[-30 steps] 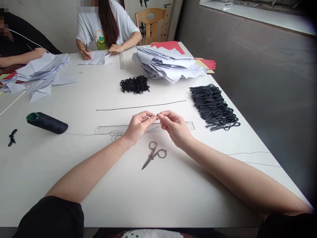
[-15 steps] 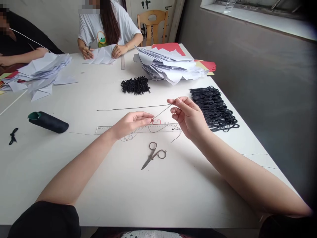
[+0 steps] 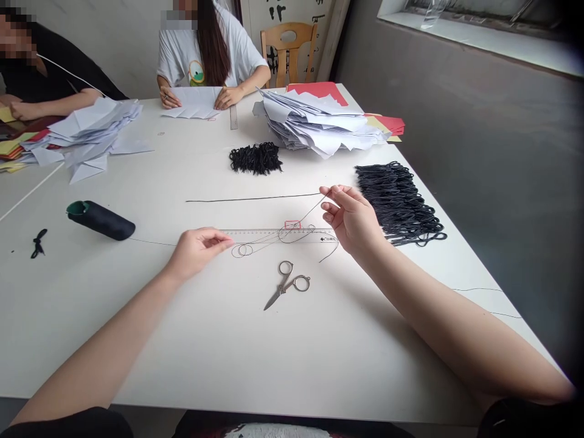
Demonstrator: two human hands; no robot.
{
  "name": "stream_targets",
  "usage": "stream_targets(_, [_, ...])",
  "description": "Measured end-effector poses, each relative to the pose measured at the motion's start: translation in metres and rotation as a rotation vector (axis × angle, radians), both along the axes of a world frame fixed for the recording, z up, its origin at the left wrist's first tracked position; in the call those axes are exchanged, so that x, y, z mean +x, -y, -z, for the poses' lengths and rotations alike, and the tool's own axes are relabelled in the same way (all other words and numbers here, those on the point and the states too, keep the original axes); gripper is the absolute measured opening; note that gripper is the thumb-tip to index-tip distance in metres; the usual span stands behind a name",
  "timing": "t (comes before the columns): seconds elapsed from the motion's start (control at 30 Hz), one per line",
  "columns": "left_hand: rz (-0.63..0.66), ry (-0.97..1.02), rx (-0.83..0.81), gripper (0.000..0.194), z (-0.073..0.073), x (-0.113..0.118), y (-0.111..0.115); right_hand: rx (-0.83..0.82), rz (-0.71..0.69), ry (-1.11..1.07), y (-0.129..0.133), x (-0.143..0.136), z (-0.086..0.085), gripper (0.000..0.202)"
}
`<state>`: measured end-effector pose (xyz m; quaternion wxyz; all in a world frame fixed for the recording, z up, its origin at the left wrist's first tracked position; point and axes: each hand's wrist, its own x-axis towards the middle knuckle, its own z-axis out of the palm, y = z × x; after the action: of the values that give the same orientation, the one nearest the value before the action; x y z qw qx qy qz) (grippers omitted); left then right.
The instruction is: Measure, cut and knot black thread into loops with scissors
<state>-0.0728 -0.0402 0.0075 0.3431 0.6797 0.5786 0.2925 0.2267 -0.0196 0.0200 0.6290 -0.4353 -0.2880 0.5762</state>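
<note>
My right hand (image 3: pixel 353 216) pinches a thin black thread between thumb and forefinger, left of the bundle of looped black cords (image 3: pixel 392 204). My left hand (image 3: pixel 198 249) is closed at the left end of a clear ruler (image 3: pixel 269 236), thumb and fingertips together on thin thread. Loose thread curls over the ruler, and a straight dark cord (image 3: pixel 246 199) lies behind it. Scissors (image 3: pixel 283 289) rest partly open in front of the ruler. A dark spool (image 3: pixel 103 220) lies at the left, with thread running from it toward my left hand.
A smaller black cord bundle (image 3: pixel 256 158) lies beyond the ruler, before a stack of white papers (image 3: pixel 314 121). More papers (image 3: pixel 91 131) are at the left. Two people sit across the table (image 3: pixel 228 353); one holds a white sheet (image 3: pixel 191 102). A small black knotted cord (image 3: pixel 39 243) lies far left.
My left hand has moved left and toward me, away from my right hand, which stays raised with the thread. The view has shifted slightly. The person opposite has spread the white sheet flatter.
</note>
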Motion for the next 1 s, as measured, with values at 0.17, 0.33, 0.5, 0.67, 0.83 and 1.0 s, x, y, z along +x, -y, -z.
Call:
stream_targets(0.17, [-0.246,-0.043,0.048,0.024,-0.017,-0.040,-0.001,-0.066,0.051,-0.025,-0.006,0.002,0.009,0.028])
stream_targets(0.33, [-0.118,-0.215,0.222,0.030,-0.009,-0.021,0.003,-0.048,0.035,-0.040,-0.003,0.000,0.005,0.026])
stream_targets(0.5, [0.157,-0.343,0.145,0.023,0.008,0.013,0.005,-0.035,0.033,-0.053,0.000,-0.002,-0.001,0.026])
stream_targets(0.67, [0.091,-0.146,-0.104,0.029,-0.012,-0.022,0.001,-0.049,0.082,-0.019,0.002,-0.001,-0.004,0.026])
stream_targets(0.83, [-0.103,0.010,-0.170,0.040,-0.036,-0.070,0.000,-0.055,0.092,-0.027,0.003,-0.002,-0.007,0.028])
stream_targets(1.0, [-0.185,-0.064,-0.214,0.035,-0.044,-0.088,0.002,-0.058,0.108,-0.033,0.002,-0.002,-0.008,0.029])
